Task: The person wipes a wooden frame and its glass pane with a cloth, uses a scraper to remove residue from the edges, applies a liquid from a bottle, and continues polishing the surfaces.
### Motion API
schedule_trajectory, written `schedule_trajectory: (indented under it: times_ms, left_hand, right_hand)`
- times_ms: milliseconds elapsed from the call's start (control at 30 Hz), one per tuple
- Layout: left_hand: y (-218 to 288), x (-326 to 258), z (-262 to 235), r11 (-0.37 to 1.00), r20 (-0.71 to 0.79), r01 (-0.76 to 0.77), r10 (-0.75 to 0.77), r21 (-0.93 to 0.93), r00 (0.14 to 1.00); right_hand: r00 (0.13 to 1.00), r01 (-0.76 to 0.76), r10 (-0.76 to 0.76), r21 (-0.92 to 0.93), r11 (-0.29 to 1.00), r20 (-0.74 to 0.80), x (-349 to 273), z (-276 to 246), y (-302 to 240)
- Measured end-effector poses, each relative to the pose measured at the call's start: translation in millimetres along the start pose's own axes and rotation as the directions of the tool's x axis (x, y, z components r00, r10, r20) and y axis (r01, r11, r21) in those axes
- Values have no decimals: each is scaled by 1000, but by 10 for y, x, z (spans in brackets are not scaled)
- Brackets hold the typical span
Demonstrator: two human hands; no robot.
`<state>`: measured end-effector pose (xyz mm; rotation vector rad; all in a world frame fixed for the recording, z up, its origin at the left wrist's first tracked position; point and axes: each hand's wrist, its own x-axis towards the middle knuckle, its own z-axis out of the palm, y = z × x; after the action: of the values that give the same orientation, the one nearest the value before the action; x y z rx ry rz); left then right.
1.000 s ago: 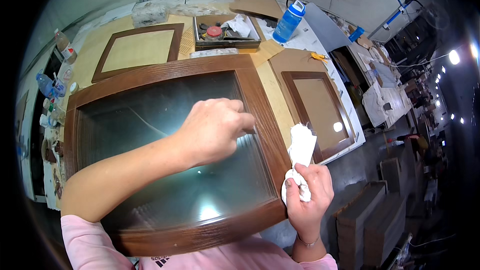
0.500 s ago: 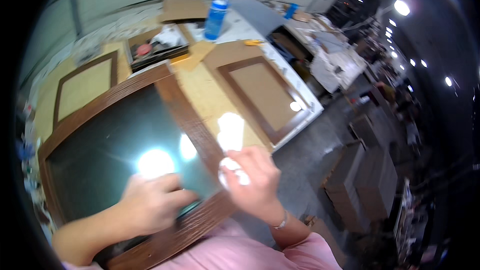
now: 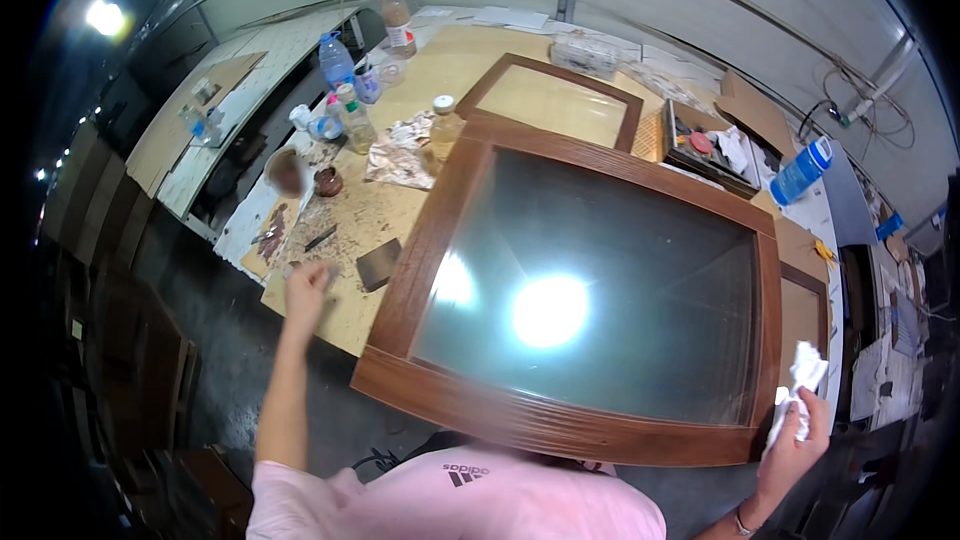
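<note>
**Two hands, one framed panel: right hand beside it, left hand off to the side**

Position: the framed glass panel [image 3: 620, 260] lies flat on the yellowish bench top [image 3: 388, 218], directly in front of the person, its near left corner jutting past the bench edge. Long axis runs side to side, right end slanting slightly toward the person. From the left hand [image 3: 309, 288] the panel lies to the right, with a dark square piece [image 3: 379, 265] between them. The right hand [image 3: 797, 437] is clearly the nearer, just beside the panel's near right corner.

Hand states: right, fingers clamped on a crumpled white wad [image 3: 808, 370], cloth or paper; contact between wad and frame cannot be told. Left, fingers curled but blurred, well apart from the panel; cannot tell whether anything is gripped. Nearest to it is a thin dark stick [image 3: 320, 238] on the speckled bench, with a small reddish-brown pot [image 3: 327, 181] beyond.

Appearance: brown wood frame, grain visible, stepped inner edge; near rail partly blurred. Glass dark and greenish, with a strong round glare left of centre and a weaker one by the left rail.
</note>
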<state>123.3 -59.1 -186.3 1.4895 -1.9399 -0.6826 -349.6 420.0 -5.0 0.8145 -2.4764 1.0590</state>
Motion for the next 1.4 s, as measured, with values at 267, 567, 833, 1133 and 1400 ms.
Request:
schedule_trajectory:
  times_ms: [267,567,833,1133,1400]
  left_hand:
    - [-88,359,641,947,46,-96,116,-305,992]
    - [3706,-803,727,310,357,-596,933,-741,42]
    - [4710,-769,1332,239,417,-616,895,-751,-161]
    - [4704,221,2935,206,419,-903,907,-378,32]
    - [4958,-633,2164,-47,501,-844,786,-535,-362]
  right_hand:
    - [978,180,-162,138,974,-133,270,156,-620]
    - [941,94,-333,903,419,56,-87,1228,-1311]
    - [999,-27,36,-220,975,34,-266,383,-172]
    - [980,-45,78,-174,984,184,-330,353,-4]
    - [982,-40,72,-181,983,175,-322,349,-2]
